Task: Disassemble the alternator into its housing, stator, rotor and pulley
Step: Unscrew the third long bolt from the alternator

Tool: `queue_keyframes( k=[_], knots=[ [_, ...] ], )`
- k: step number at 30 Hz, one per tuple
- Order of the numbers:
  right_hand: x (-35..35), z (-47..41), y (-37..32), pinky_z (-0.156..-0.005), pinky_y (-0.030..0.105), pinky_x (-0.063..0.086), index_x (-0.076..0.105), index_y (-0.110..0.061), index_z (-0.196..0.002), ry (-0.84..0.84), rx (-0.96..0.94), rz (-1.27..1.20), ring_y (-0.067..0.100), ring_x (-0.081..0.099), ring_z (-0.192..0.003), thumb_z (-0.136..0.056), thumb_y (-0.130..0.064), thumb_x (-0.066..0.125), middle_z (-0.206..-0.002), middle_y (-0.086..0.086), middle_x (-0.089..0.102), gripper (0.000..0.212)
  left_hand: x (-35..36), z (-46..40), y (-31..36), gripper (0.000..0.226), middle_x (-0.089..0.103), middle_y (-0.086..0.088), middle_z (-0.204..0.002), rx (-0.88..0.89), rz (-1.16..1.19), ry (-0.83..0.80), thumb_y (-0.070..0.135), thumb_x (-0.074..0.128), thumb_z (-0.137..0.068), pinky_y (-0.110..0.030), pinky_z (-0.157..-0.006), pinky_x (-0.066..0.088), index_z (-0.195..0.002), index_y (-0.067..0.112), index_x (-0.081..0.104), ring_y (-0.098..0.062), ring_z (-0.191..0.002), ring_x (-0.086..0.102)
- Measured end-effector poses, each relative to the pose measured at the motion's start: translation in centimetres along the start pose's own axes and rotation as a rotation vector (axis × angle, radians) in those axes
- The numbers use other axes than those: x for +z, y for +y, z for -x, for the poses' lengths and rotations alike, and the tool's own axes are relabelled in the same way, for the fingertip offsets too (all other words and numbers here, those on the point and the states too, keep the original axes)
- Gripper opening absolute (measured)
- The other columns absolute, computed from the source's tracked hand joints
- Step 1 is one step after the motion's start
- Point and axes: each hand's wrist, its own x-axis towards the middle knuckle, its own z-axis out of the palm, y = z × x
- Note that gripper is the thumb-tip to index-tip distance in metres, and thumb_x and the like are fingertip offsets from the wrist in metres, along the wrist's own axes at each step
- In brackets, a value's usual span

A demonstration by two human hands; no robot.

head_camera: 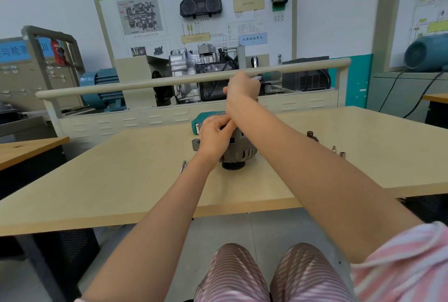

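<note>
Head view, the only one we've got: the alternator (238, 150) sits on the pale table (121, 180), out ahead near the middle of the tabletop, pulley (233, 165) end down against the surface, so its long axis, the shaft line, runs straight up and down. The left hand (213, 135) is right on it, fingers curled over the upper left of the housing (244, 152), gripping and steadying the body. The right hand (242, 85) is up high, directly above the unit, fist clenched around something with a teal, blurred end (269, 75) poking out to the right; it looks like a tool handle, and whether its working end reaches down into the alternator top I cannot tell, since the forearm covers that line. That's the relation that counts: the work lies straight below the right hand along the vertical axis, while the left is the nearer, touching hand. My read is a fastener on the upturned rear end is the step in hand, with the housing not yet split. Behind the alternator lies a teal case (206, 117); small sockets (338, 152) stand off to the right, well apart.
</note>
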Motion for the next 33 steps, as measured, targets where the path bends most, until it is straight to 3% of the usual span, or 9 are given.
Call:
queue_keyframes(
  k=[3,6,9,14,18,23,27,30,33],
  knots=[
    [0.4,0.2,0.4,-0.046,0.024,0.038,0.039,-0.007,-0.104,0.061,-0.073,-0.050,0.017,0.047,-0.055,-0.099,-0.010,0.031,-0.079,0.010,0.055,0.010,0.0,0.0,0.0,0.041,0.063,-0.019,-0.083,-0.032,-0.009,0.013,0.009,0.054,-0.093,-0.053,-0.082,0.046,-0.057,0.028,0.058,-0.040,-0.087,0.056],
    [0.3,-0.1,0.1,-0.039,0.021,0.031,0.046,-0.004,-0.109,-0.015,0.003,-0.002,0.013,0.043,-0.047,-0.098,-0.010,0.033,-0.068,0.007,0.052,0.018,-0.2,0.1,0.1,0.028,0.062,-0.004,-0.074,-0.013,0.028,-0.012,0.017,0.055,-0.095,-0.040,-0.073,0.040,-0.071,0.020,0.070,-0.020,-0.079,0.051],
    [0.0,-0.3,-0.5,-0.031,0.015,0.024,0.045,-0.011,-0.099,-0.103,0.105,0.066,0.011,0.039,-0.040,-0.095,-0.010,0.035,-0.057,0.003,0.046,0.011,-0.2,0.2,0.2,0.025,0.070,-0.012,-0.096,0.001,0.023,-0.039,0.025,0.054,-0.097,-0.044,-0.089,0.048,-0.099,0.010,0.075,-0.024,-0.095,0.061],
    [-0.4,-0.4,-1.2,-0.033,0.011,0.020,0.043,-0.012,-0.066,-0.226,0.201,0.105,0.008,0.033,-0.034,-0.096,-0.012,0.029,-0.056,0.000,0.042,0.033,-0.1,0.2,0.3,0.032,0.069,-0.019,-0.095,0.045,0.003,-0.038,0.026,0.053,-0.098,-0.056,-0.092,0.044,-0.093,0.002,0.073,-0.038,-0.098,0.058],
    [-0.8,-0.5,-1.5,-0.035,0.015,0.019,0.043,-0.015,-0.061,-0.340,0.287,0.170,0.005,0.028,-0.026,-0.098,-0.019,0.027,-0.037,-0.004,0.037,0.041,-0.1,0.3,0.4,0.031,0.070,-0.013,-0.102,0.030,0.010,-0.052,0.028,0.049,-0.099,-0.054,-0.097,0.043,-0.101,0.008,0.073,-0.031,-0.104,0.059],
    [-1.2,-0.6,-1.8,-0.042,0.016,0.019,0.047,-0.013,-0.065,-0.461,0.349,0.175,0.005,0.026,-0.028,-0.100,-0.020,0.024,-0.046,-0.007,0.035,0.043,-0.2,0.4,0.5,0.029,0.069,-0.013,-0.106,0.031,0.028,-0.050,0.027,0.050,-0.099,-0.054,-0.099,0.042,-0.106,0.011,0.073,-0.029,-0.107,0.058],
    [-1.2,-0.8,-1.6,-0.040,0.016,0.019,0.046,-0.014,-0.062,-0.438,0.340,0.138,0.005,0.027,-0.029,-0.100,-0.020,0.025,-0.041,-0.007,0.037,0.043,-0.2,0.5,0.5,0.026,0.070,-0.013,-0.101,0.037,0.053,-0.030,0.026,0.055,-0.097,-0.052,-0.095,0.045,-0.102,0.009,0.074,-0.031,-0.102,0.060],
    [-0.8,-0.5,-1.1,-0.034,0.015,0.020,0.048,-0.013,-0.065,-0.312,0.263,0.094,0.006,0.031,-0.031,-0.097,-0.017,0.031,-0.042,-0.004,0.041,0.037,-0.1,0.4,0.3,0.020,0.071,-0.014,-0.096,0.059,0.058,-0.009,0.023,0.057,-0.096,-0.051,-0.091,0.048,-0.092,0.015,0.075,-0.034,-0.098,0.061],
    [-0.3,0.1,-0.5,-0.029,0.015,0.024,0.047,-0.015,-0.099,-0.112,0.078,0.035,0.009,0.037,-0.039,-0.096,-0.010,0.036,-0.057,0.001,0.046,0.012,0.0,0.1,-0.1,0.034,0.065,0.004,-0.069,0.038,0.054,0.012,0.020,0.058,-0.095,-0.044,-0.076,0.045,-0.064,0.023,0.070,-0.025,-0.076,0.055]
  ],
)
